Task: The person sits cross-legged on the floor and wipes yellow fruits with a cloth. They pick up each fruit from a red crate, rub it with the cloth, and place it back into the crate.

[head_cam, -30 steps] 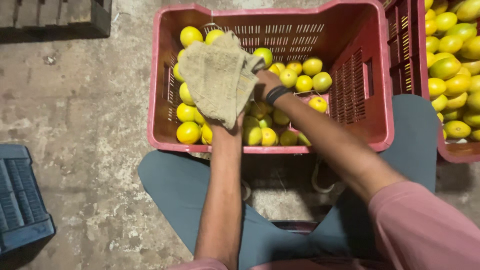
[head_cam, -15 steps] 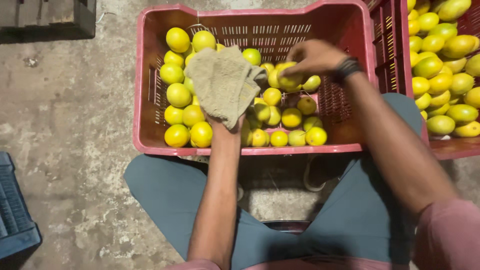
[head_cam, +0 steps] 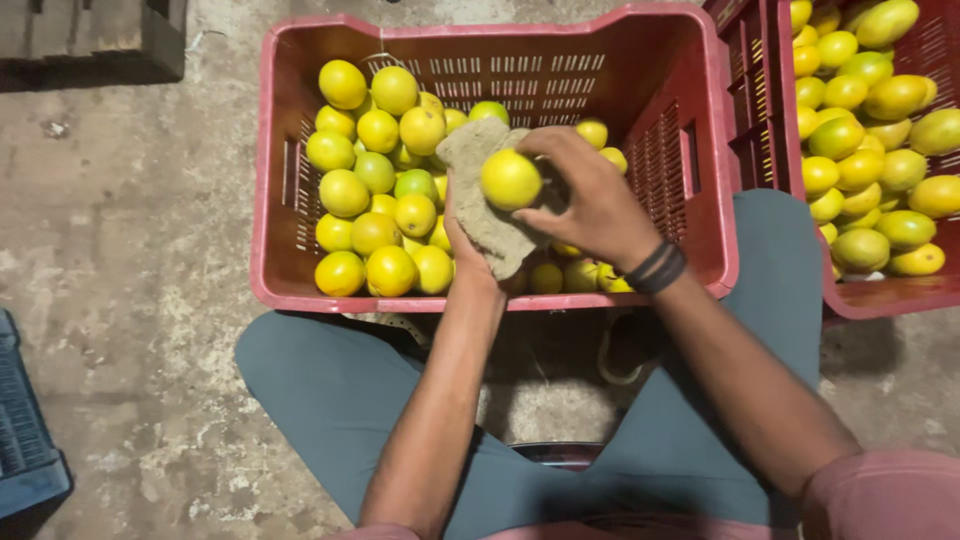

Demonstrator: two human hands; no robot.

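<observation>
At the far left edge a dark blue crate is sitting on the concrete floor, well apart from you. Moving right, the red crate in front of your knees is holding a heap of yellow and greenish fruits, piled mostly against its left side. Your left hand is reaching up over the crate's near rim and gripping a coarse beige cloth, which is draping over the palm so that most of the hand is hidden beneath it. Just to the right, your right hand is curling around a single yellow fruit, fingers closed on it, and pressing it against the cloth. The fruit is sitting between your two hands, above the crate's middle, touching both cloth and fingers. A dark band is circling your right wrist. Farther right, a second red crate is standing just beside the first, full of more yellow and green fruit.
</observation>
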